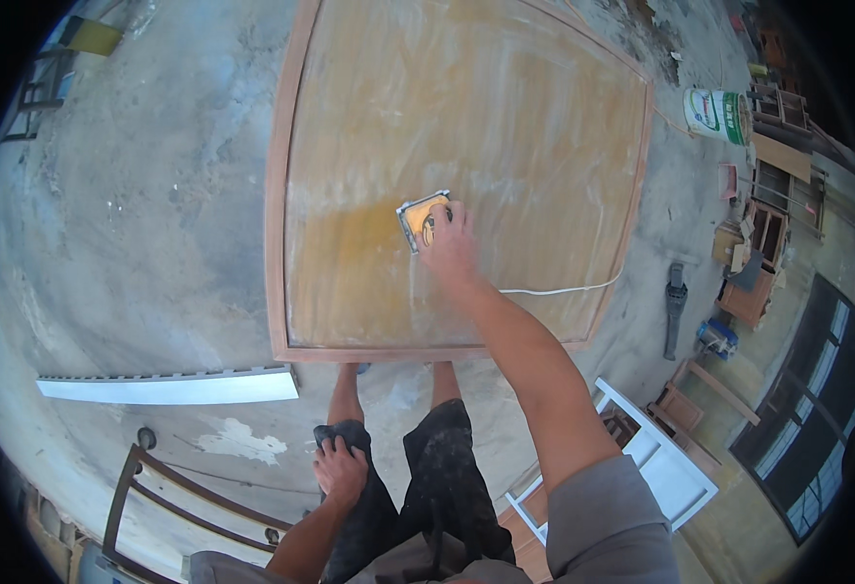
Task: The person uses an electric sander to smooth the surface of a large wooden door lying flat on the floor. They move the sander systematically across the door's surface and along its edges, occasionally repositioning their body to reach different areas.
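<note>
My right hand (pixel 452 241) is closed over an orange electric palm sander (pixel 414 217) with a square base. The sander sits flat on a large wooden panel (pixel 505 117), whose yellowish face carries whitish, dusty streaks. A reddish-brown frame (pixel 279 214) borders the panel. From beneath my right forearm a white cord (pixel 554 291) runs to the panel's right edge. My left hand (pixel 340 472) rests on the leg of my dark shorts near the knee, fingers stretched out and holding nothing.
On the floor at left lies a long white board (pixel 165 389), with a dark metal-framed cart (pixel 126 496) nearer me. A white frame (pixel 666 467) lies at lower right. Beyond the panel's right side are a bucket (pixel 718 115), a black tool (pixel 676 297) and stacked wooden furniture parts (pixel 749 292).
</note>
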{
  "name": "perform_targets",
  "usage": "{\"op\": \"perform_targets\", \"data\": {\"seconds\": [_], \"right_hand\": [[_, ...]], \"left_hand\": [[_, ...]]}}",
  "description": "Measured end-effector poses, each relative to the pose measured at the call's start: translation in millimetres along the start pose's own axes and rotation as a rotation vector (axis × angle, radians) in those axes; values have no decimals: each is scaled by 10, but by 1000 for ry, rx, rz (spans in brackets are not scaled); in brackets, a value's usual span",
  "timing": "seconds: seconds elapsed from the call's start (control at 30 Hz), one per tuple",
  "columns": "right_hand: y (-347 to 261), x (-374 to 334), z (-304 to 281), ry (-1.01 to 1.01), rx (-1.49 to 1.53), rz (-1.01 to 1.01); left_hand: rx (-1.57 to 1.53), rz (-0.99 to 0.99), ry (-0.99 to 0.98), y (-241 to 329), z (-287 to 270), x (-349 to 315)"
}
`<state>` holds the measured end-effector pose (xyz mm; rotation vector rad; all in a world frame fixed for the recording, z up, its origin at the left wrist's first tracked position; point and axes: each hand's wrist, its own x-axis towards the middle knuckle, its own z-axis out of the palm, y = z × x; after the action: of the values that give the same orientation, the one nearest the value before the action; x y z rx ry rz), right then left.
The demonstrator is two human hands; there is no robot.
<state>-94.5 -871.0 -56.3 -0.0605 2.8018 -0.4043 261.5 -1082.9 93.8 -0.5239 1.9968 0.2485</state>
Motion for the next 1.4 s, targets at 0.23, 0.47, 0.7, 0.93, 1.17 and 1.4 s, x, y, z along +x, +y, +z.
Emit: {"op": "perform_targets", "data": {"seconds": [0.23, 0.47, 0.7, 0.93, 1.17, 1.4], "right_hand": [[19, 589, -159, 105, -20, 32], [-227, -616, 216, -74, -96, -64], [-81, -1711, 439, -175, -59, -147], [-218, -988, 253, -133, -8, -154], [-240, 262, -60, -26, -46, -110], [-272, 529, -105, 59, -110, -53]], "left_hand": [[2, 2, -19, 17, -44, -5], [-11, 12, 11, -41, 57, -39], [-57, 2, 8, -42, 81, -47], [-57, 11, 28, -60, 137, -28], [-76, 2, 1, -90, 82, -23], [-74, 21, 35, -112, 95, -25]]}}
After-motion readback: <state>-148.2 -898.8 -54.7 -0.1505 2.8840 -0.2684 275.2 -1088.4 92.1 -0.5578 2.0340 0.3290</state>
